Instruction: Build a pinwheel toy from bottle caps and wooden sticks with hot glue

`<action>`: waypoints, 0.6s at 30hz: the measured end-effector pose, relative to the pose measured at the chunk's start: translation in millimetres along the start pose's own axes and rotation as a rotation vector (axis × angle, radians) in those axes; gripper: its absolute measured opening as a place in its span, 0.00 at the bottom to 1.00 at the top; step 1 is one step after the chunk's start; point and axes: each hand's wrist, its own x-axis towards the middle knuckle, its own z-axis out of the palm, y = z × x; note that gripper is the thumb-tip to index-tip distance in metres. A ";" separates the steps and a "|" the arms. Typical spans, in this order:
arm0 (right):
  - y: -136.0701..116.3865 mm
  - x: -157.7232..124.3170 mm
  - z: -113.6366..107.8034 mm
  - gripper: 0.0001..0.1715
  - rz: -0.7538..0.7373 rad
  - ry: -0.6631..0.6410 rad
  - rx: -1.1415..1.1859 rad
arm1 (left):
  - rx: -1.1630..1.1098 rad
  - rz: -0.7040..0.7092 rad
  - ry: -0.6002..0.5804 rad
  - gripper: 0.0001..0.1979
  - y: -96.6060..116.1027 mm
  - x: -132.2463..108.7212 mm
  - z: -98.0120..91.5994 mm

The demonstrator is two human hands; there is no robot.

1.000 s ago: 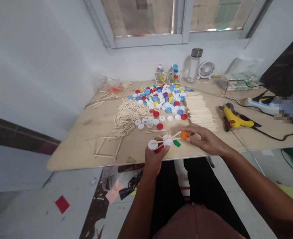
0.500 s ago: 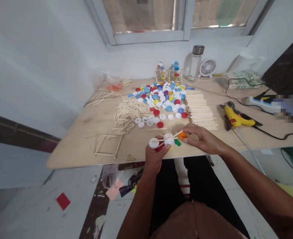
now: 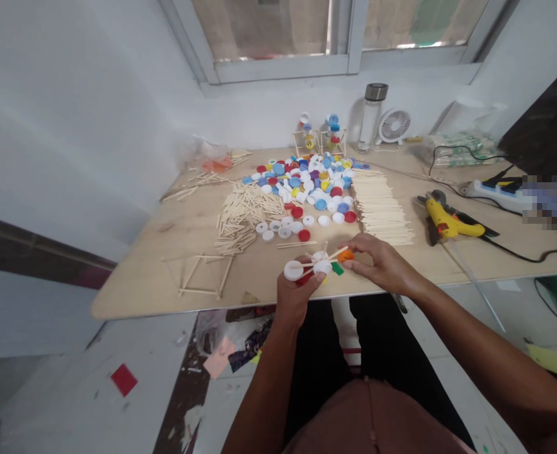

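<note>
L hand [image 3: 293, 301] grip clamped on cap-&-stick piece [image 3: 322, 267], prob. to steady it w/ sticks kept clear. R hand [image 3: 377, 261] grip pinched on orange cap [image 3: 345, 255], just R of piece by stick ends; fingertip hold likely for fine ctrl. Stick pile [image 3: 252, 208] & loose caps [image 3: 320, 204] on desk [image 3: 155, 277] beyond piece, glue gun [image 3: 448, 226] well R of it, prob. for reach.
</note>
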 end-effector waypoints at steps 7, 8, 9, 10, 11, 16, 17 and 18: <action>1.5 -0.7 5.2 0.14 0.034 0.041 -0.024 | -0.011 0.014 -0.008 0.16 -0.4 0.2 0.1; 1.1 -0.9 5.4 0.14 0.039 0.041 -0.023 | -0.016 0.016 -0.009 0.16 -0.8 0.1 -0.1; 0.5 -1.2 5.3 0.14 0.043 0.040 -0.020 | -0.018 0.021 -0.012 0.16 -1.1 0.0 -0.4; 0.0 -1.7 4.9 0.14 0.047 0.036 -0.014 | -0.014 0.026 -0.018 0.17 -1.5 0.0 -0.7; -0.5 -2.3 4.2 0.15 0.047 0.034 -0.008 | -0.006 0.030 -0.021 0.16 -1.8 -0.1 -1.0; -3.5 -5.4 -3.8 0.21 0.014 0.072 0.052 | 0.041 0.028 -0.026 0.17 -3.4 0.5 -2.6; -4.6 -5.7 -5.8 0.21 0.010 0.086 0.066 | 0.043 0.025 -0.031 0.17 -3.5 0.7 -2.7; -6.0 -5.6 -7.4 0.21 0.009 0.095 0.079 | 0.049 0.021 -0.039 0.17 -3.4 0.7 -2.8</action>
